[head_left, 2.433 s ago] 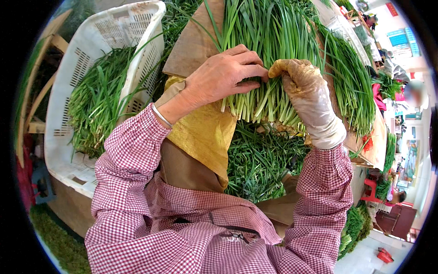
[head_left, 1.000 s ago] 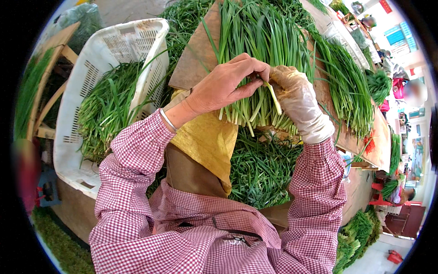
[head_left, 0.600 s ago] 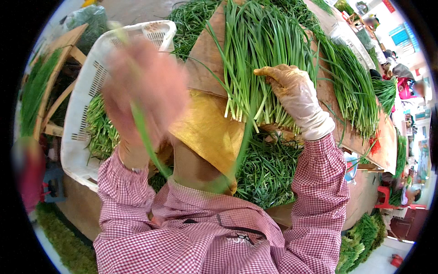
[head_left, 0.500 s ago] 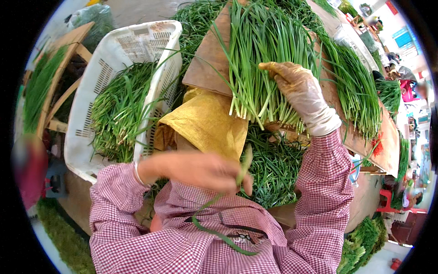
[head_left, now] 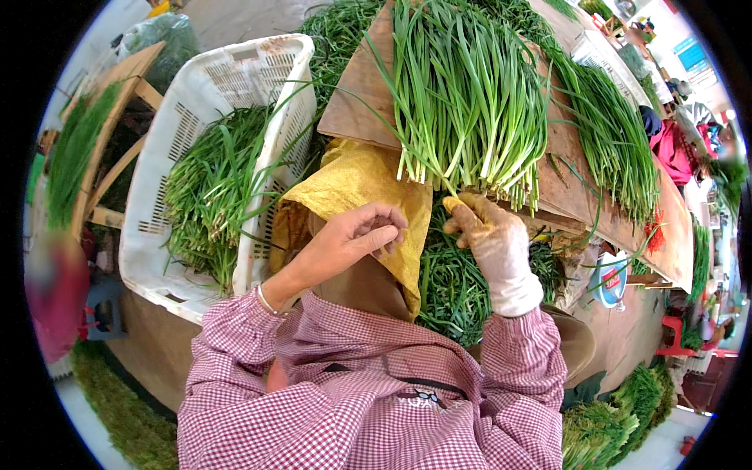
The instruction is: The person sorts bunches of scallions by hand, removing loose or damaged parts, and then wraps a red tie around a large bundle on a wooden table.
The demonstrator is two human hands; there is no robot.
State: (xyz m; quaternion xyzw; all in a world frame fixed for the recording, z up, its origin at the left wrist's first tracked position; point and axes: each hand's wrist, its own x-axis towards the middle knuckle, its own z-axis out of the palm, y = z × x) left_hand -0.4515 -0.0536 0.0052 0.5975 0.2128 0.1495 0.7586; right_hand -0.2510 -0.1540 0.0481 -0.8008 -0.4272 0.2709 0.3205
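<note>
A wooden surface [head_left: 356, 86] carries a broad bunch of green chives [head_left: 470, 94], root ends toward the person. Left of it stands a white plastic crate [head_left: 157, 235] half full of more greens. The gloved right hand [head_left: 486, 235] pinches a stalk at the bunch's lower edge — the bare left hand [head_left: 356, 239] hovers over yellow cloth [head_left: 356, 180], fingers curled, holding nothing visible.

Green chives [head_left: 470, 94], white crate [head_left: 168, 196], mustard-yellow cloth [head_left: 360, 188], red-checked sleeves [head_left: 243, 352]
</note>
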